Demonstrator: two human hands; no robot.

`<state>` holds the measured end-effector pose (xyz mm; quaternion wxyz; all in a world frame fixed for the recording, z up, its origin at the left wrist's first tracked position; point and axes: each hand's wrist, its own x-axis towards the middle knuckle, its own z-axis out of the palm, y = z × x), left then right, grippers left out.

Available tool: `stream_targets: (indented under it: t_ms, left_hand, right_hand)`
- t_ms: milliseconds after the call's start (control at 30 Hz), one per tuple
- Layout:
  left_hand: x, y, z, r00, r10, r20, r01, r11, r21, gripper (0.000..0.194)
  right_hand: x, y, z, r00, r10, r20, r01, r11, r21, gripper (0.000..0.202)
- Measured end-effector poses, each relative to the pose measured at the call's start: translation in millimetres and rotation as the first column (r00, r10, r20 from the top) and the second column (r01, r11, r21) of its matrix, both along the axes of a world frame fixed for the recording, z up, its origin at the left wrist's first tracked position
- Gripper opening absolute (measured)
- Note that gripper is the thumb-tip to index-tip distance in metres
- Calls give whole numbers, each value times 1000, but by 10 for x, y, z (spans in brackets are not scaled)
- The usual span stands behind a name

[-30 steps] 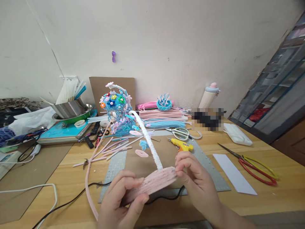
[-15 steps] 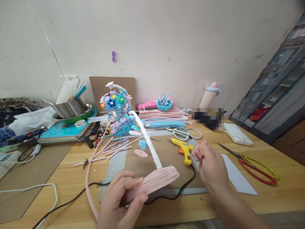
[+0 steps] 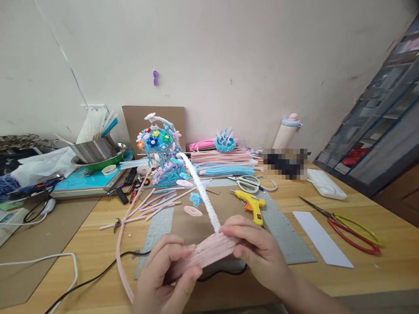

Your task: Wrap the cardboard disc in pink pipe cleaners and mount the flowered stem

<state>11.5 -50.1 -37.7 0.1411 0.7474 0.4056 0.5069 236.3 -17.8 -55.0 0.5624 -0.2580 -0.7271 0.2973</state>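
A pink fuzzy pipe-cleaner base (image 3: 211, 252) is held between both hands above the table. My left hand (image 3: 166, 272) grips its left end, thumb below and fingers on top. My right hand (image 3: 258, 253) pinches its right end, near the foot of a white wrapped stem (image 3: 201, 189). That stem rises from the base and leans away to the upper left. A long pink pipe cleaner (image 3: 120, 248) curves down toward my left hand. Beyond the base lie a blue pipe-cleaner flower (image 3: 196, 199) and a pink loop (image 3: 193, 211).
A yellow glue gun (image 3: 251, 205) lies behind my right hand, its cord running under the base. Red-and-yellow-handled scissors (image 3: 355, 235) and a white strip (image 3: 322, 240) lie at right. A flowered blue pipe-cleaner lamp shape (image 3: 160, 144) and pipe-cleaner bundles (image 3: 225, 169) stand behind.
My right hand has moved left and down from beside the glue gun and now holds the right end of the pink base. The left hand keeps its grip.
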Motion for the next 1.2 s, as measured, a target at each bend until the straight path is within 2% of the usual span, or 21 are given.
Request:
stream_targets:
  t_ms: [233, 467, 567, 667, 833, 1100, 1200]
  left_hand:
    - [2, -22, -32, 1000, 2, 24, -2, 1000, 7, 15]
    - [11, -18, -44, 999, 14, 48, -13, 1000, -9, 13]
    - [21, -18, -28, 999, -10, 41, 11, 1000, -20, 12]
    - [23, -25, -8, 999, -41, 12, 41, 999, -24, 14]
    - [29, -29, 10, 998, -61, 30, 61, 998, -12, 13]
    - [29, -23, -32, 997, -65, 41, 66, 998, -19, 14]
    - [16, -23, -54, 998, -43, 49, 44, 999, -26, 12]
  right_hand:
    - [-34, 27, -46, 993, 56, -107, -64, 995, -75, 23]
    - [-25, 1, -17, 995, 48, -88, -57, 993, -108, 20]
    - [0, -40, 38, 994, 101, -46, -107, 981, -162, 32]
    - [-1, -77, 88, 991, 132, 5, -129, 979, -157, 46]
    - [-50, -58, 93, 993, 115, 26, -112, 989, -92, 27]
    - [-103, -42, 128, 995, 96, -29, -98, 988, -119, 22]
    - [-71, -23, 88, 991, 137, -7, -137, 982, -134, 28]
